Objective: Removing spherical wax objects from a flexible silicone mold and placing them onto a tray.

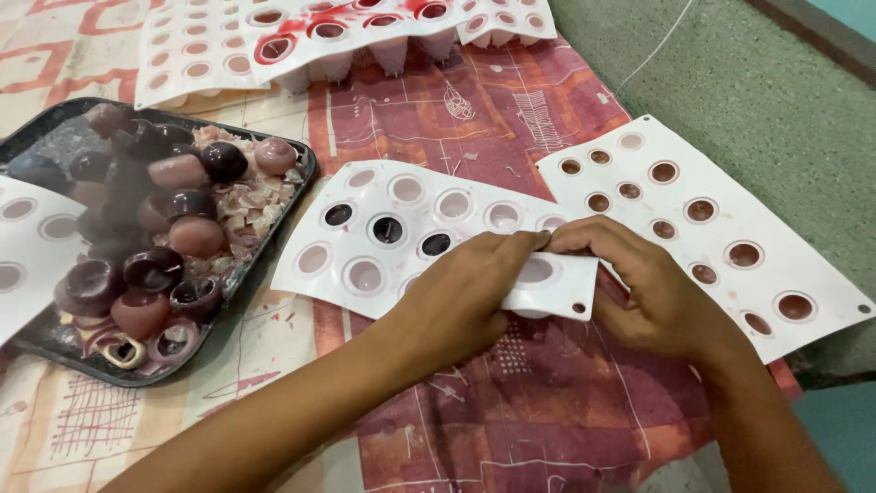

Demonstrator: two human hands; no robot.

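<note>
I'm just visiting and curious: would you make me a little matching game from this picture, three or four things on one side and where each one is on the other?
Things:
1. dark tray
2. held mould
3. right mould
4. top mould

Places:
A. gripped by both hands, the left hand and the right hand
B. far edge of the cloth, stained red
C. at the left, heaped with dark round shells
D. right of the hands, with brownish cups

Pairs: 1-C, 2-A, 3-D, 4-B
</note>
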